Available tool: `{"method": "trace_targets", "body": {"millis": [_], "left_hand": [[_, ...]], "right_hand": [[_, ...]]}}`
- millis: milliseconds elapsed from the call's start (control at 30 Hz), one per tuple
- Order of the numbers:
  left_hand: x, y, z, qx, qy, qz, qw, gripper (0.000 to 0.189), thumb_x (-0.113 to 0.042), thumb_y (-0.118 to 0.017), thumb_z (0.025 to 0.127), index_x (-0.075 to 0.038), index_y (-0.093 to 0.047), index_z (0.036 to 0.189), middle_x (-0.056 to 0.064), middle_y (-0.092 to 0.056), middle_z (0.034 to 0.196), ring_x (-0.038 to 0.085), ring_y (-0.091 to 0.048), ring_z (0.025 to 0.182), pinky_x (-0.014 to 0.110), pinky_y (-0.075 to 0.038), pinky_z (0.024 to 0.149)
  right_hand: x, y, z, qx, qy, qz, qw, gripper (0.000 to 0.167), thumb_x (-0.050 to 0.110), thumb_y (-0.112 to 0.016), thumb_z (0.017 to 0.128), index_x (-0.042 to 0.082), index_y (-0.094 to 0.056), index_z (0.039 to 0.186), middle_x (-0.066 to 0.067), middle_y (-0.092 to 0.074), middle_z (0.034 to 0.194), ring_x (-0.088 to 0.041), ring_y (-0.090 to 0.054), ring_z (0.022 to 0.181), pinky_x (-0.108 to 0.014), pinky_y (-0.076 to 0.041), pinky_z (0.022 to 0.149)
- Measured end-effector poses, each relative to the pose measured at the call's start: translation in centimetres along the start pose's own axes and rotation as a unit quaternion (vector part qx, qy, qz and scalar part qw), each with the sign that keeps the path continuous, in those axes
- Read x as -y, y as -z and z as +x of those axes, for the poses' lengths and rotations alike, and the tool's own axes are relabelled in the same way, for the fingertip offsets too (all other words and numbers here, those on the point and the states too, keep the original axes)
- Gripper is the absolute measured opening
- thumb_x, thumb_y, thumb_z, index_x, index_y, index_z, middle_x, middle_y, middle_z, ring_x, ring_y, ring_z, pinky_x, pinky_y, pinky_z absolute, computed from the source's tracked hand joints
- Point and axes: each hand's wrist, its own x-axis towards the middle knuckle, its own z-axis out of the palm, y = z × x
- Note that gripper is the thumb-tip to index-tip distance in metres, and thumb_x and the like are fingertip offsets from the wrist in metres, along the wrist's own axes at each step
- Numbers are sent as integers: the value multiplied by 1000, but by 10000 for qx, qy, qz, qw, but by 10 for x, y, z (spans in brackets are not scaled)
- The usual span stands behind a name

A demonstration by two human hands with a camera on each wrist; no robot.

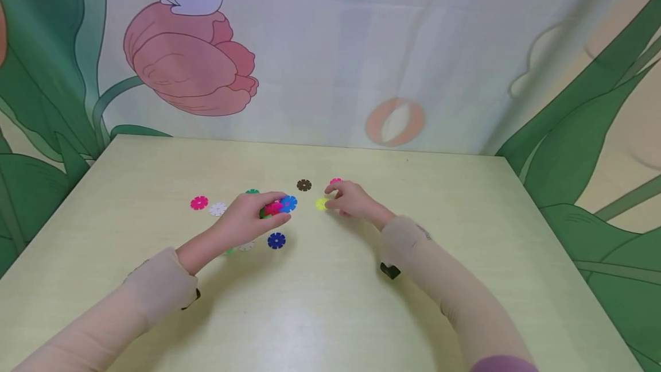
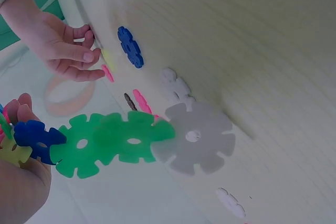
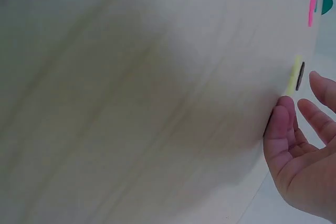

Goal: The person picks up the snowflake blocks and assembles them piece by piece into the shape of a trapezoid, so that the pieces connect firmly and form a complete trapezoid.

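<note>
My left hand (image 1: 242, 221) grips several joined plastic snowflake discs (image 1: 273, 208), with a blue disc (image 1: 288, 204) showing between thumb and fingers. The left wrist view shows part of this chain: a yellow disc (image 2: 14, 151), a blue one (image 2: 38, 136), overlapping green discs (image 2: 79, 156) and a greyish-white one (image 2: 207, 153) at its end. Fingers loosely bent, my right hand (image 1: 356, 198) is low over the table beside a loose yellow disc (image 1: 320, 204). Its fingertips (image 3: 285, 103) are at the yellow disc's near edge; contact is unclear. A pink disc (image 1: 335, 181) lies just behind that hand.
Loose discs lie on the pale wooden table (image 1: 330, 314): brown (image 1: 303, 185), dark blue (image 1: 276, 240), pink (image 1: 199, 203) and white (image 1: 217, 209). A green disc (image 1: 252, 192) is partly hidden behind the left hand. A printed curtain (image 1: 320, 62) hangs along the table's back edge.
</note>
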Motion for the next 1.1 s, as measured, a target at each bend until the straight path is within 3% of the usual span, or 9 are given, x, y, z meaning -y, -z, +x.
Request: {"method": "trace_targets", "body": {"millis": [100, 267, 467, 667, 867, 1100], "left_hand": [[0, 0, 0, 50, -6, 25, 10000, 45, -34, -60, 82, -10, -54, 120, -2, -53, 68, 14, -42, 64, 22, -34, 51], [0, 0, 0, 153, 32, 75, 9998, 46, -35, -59, 83, -11, -52, 122, -3, -47, 62, 14, -40, 61, 22, -33, 51], [0, -2, 0, 189, -48, 48, 9998, 47, -35, -59, 83, -10, -52, 122, -4, -40, 57, 13, -36, 57, 22, -30, 49], [-1, -3, 0, 200, -64, 46, 9998, 49, -36, -60, 82, -9, -52, 123, -4, -38, 56, 13, -34, 57, 22, -28, 48], [-3, -7, 1, 305, -122, 26, 9995, 50, -36, -60, 82, -11, -51, 124, -4, -40, 58, 11, -33, 52, 22, -28, 48], [-11, -9, 1, 458, -307, 135, 9984, 48, -37, -61, 81, -13, -53, 122, -5, -39, 56, 10, -35, 52, 22, -30, 49]], "right_hand": [[0, -3, 5, -75, 72, -454, 9989, 37, 19, -65, 79, 11, -56, 114, -7, -56, 84, -13, -46, 52, -21, -40, 49], [2, -7, 8, -144, 267, -1408, 9896, 36, 21, -68, 77, 14, -59, 111, -2, -60, 102, -13, -53, 78, -24, -42, 68], [3, -8, 1, -84, 264, -1568, 9872, 32, 15, -71, 73, 13, -60, 104, -4, -59, 93, -16, -53, 82, -28, -41, 73], [0, -6, -15, -49, 360, -1301, 9908, 25, 5, -67, 73, 11, -53, 93, -5, -54, 82, -16, -48, 70, -24, -39, 61], [-5, -7, -33, 333, 390, -608, 9968, 19, -1, -58, 78, 11, -51, 92, -7, -50, 69, -15, -47, 52, -22, -39, 51], [-6, -1, -56, 276, 734, 44, 9969, 19, -2, -55, 81, 7, -58, 98, -9, -52, 78, -18, -57, 60, -24, -49, 55]]}}
